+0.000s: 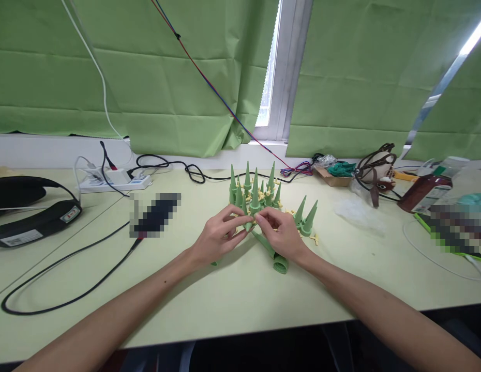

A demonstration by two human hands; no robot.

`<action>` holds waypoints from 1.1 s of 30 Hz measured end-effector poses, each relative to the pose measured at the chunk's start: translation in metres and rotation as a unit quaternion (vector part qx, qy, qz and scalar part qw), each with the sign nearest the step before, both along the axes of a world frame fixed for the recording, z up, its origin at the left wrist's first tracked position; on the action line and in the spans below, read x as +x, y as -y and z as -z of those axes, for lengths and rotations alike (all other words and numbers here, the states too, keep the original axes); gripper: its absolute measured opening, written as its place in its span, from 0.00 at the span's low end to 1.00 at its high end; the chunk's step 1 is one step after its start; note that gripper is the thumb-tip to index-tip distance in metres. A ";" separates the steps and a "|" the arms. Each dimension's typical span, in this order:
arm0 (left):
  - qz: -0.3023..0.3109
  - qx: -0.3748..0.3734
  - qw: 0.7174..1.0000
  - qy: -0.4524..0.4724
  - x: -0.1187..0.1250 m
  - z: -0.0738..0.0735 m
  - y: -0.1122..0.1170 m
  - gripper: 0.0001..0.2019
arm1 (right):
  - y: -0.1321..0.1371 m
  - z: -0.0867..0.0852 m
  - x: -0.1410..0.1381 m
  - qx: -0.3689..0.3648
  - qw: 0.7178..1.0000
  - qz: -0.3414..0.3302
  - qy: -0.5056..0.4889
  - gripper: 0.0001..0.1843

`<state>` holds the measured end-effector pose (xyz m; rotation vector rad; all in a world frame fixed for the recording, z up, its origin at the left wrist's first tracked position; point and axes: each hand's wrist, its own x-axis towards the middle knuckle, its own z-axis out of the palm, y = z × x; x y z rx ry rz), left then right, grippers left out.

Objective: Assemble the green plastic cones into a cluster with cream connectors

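My left hand (pixel 219 235) is closed around a green pointed cone (pixel 248 226), its tip showing between the fingers. Thumb and forefinger of my right hand (pixel 279 232) pinch together right at that cone. A speck of yellow shows by the fingertips, but what they grip is too small to make out. Under my right hand a longer green cone (pixel 280 265) lies on its side, its ringed open end facing me. Behind both hands several green cones (pixel 255 194) stand upright in a cluster, with small yellow T-shaped pieces (pixel 315 239) scattered around. Two more green cones (pixel 309 219) stand to the right.
A phone-like blurred device (pixel 157 216) with a black cable lies left, near a white power strip (pixel 116 181) and a black headset-like object (pixel 39 222). At right are a crumpled plastic bag (pixel 359 213), a cardboard box (pixel 333 177), a brown bottle (pixel 426 192) and a green-edged blurred device (pixel 452 237).
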<state>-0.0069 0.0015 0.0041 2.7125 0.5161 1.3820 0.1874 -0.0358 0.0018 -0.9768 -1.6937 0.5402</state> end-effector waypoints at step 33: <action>-0.039 -0.309 0.950 -0.026 0.000 -0.011 -0.002 0.21 | -0.003 0.004 0.002 0.003 0.996 -0.055 -0.065 0.11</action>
